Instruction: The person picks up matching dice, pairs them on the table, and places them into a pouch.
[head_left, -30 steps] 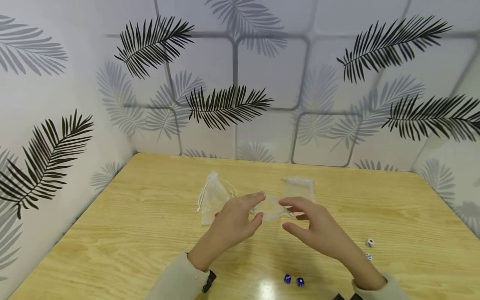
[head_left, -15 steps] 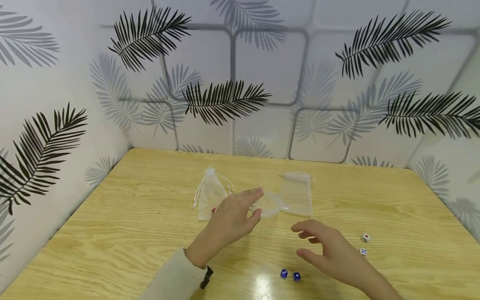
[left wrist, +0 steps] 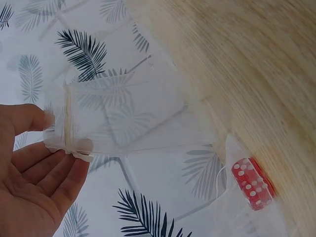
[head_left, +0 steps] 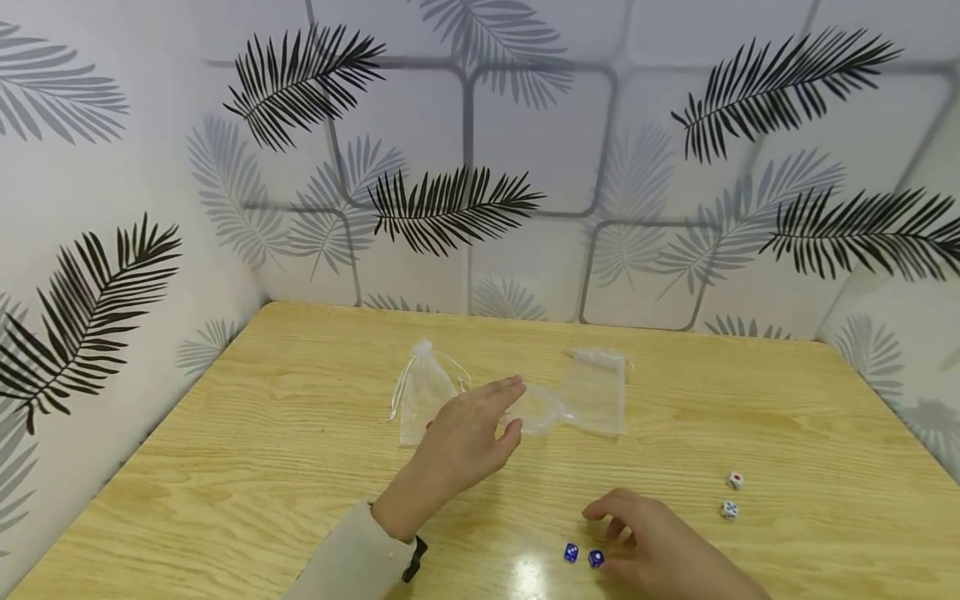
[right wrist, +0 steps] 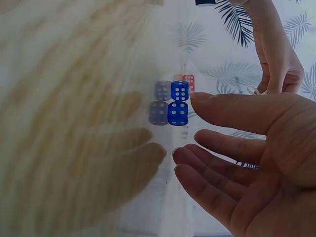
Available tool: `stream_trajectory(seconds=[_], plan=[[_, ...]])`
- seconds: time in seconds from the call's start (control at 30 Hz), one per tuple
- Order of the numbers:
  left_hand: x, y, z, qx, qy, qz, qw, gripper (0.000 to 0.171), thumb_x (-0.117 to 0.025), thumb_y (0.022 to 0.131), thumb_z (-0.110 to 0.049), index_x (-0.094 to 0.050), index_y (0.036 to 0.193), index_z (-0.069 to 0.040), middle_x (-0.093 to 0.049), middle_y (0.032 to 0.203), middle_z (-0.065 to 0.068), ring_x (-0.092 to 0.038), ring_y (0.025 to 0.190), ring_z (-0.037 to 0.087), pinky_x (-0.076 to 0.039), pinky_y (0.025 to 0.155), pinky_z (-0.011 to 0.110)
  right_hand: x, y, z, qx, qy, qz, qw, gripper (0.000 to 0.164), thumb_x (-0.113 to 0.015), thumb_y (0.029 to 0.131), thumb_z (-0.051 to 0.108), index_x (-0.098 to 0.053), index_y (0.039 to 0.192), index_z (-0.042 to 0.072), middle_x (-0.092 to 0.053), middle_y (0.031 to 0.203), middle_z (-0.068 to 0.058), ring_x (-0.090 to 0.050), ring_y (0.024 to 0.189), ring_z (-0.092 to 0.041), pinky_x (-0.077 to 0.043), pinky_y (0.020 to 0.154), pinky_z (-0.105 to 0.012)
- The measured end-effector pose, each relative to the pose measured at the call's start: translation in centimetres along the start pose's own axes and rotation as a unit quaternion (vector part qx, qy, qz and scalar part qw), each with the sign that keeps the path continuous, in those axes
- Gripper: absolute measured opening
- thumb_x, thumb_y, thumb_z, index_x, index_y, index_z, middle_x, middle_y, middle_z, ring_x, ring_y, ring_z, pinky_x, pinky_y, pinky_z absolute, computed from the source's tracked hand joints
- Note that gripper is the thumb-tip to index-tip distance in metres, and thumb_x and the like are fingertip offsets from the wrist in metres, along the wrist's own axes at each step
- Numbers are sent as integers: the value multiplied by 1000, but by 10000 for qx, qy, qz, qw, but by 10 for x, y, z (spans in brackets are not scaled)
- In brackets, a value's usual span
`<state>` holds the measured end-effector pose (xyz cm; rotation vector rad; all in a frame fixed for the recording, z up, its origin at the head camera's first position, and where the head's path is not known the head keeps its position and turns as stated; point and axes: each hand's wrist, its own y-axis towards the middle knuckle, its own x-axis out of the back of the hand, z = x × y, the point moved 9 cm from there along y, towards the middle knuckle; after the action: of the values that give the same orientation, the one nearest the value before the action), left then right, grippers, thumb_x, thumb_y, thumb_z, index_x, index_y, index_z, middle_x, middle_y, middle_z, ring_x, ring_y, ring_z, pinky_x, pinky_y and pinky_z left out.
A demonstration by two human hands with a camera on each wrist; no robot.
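Observation:
My left hand (head_left: 467,433) holds a small sheer white drawstring bag (head_left: 536,408) by its mouth end; in the left wrist view the gathered band lies between thumb and fingers, and the see-through body (left wrist: 143,116) stretches away from them. Low over the table, my right hand (head_left: 663,546) has its fingers loosely bent beside two blue dice, one nearer (head_left: 596,558) and one just left of it (head_left: 572,552). The thumb tip overlaps a blue die (right wrist: 179,91) in the right wrist view, with a gap between thumb and fingers.
Left of the held bag lies another sheer bag (head_left: 420,408) with red dice (left wrist: 253,183) inside. A third, flat bag (head_left: 596,392) lies to the right. Two white dice (head_left: 735,480) sit at the right on the wooden table (head_left: 247,467). Leaf-patterned walls (head_left: 540,150) border it.
My right hand has left the held bag and come down and nearer, to the blue dice. The left hand stays in place with the bag.

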<state>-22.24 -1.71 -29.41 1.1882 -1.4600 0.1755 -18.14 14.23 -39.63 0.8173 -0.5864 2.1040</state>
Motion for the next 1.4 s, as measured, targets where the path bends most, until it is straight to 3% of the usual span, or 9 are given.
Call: stream_trajectory(seconds=[0.23, 0.5, 0.7, 0.9, 1.13, 1.4], plan=[[2, 0, 2, 48, 67, -29, 10000, 37, -65, 86, -11, -62, 122, -1, -63, 127, 13, -22, 44, 2, -28, 45, 17, -3, 2, -4, -212, 166, 28, 9996, 38, -75, 80, 20, -62, 113, 6, -64, 104, 0, -56, 86, -9, -50, 72, -23], [3, 0, 3, 70, 67, -24, 10000, 37, -65, 86, -10, -62, 122, 0, -63, 127, 13, -27, 45, 3, -29, 45, 17, -7, 7, -4, -163, 436, -6, 9989, 16, -73, 81, 13, -66, 95, 13, -61, 84, 4, -51, 69, -4, -46, 60, -21], [3, 0, 3, 59, 59, -23, 10000, 37, -65, 86, -9, -62, 122, 1, -62, 127, 14, -31, 47, 3, -30, 46, 17, -9, 9, -3, -101, 591, 119, 9981, 6, -70, 84, 11, -67, 88, 14, -63, 81, 5, -53, 67, -2, -48, 59, -20], [2, -1, 3, 93, -20, 50, 9999, 37, -65, 86, -9, -62, 122, 1, -62, 127, 14, -31, 47, 3, -32, 48, 17, -7, 8, -3, -114, 579, 43, 9982, 7, -72, 83, 15, -67, 88, 14, -63, 79, 6, -53, 66, -2, -47, 59, -20], [0, -1, 2, 45, -41, 112, 9999, 37, -63, 88, -10, -61, 124, 1, -61, 128, 15, -29, 45, 0, -31, 46, 15, 11, 7, 12, 405, 77, -603, 9973, 7, -72, 83, 15, -67, 86, 11, -63, 78, 10, -51, 66, 4, -47, 57, -19], [-1, -1, 3, 91, -45, 121, 9999, 37, -64, 88, -10, -61, 124, 0, -61, 129, 14, -25, 44, -1, -29, 45, 15, 37, 10, 31, 702, -269, -1175, 9902, 7, -72, 83, 15, -68, 85, 10, -64, 80, 9, -53, 67, 4, -48, 56, -19]])
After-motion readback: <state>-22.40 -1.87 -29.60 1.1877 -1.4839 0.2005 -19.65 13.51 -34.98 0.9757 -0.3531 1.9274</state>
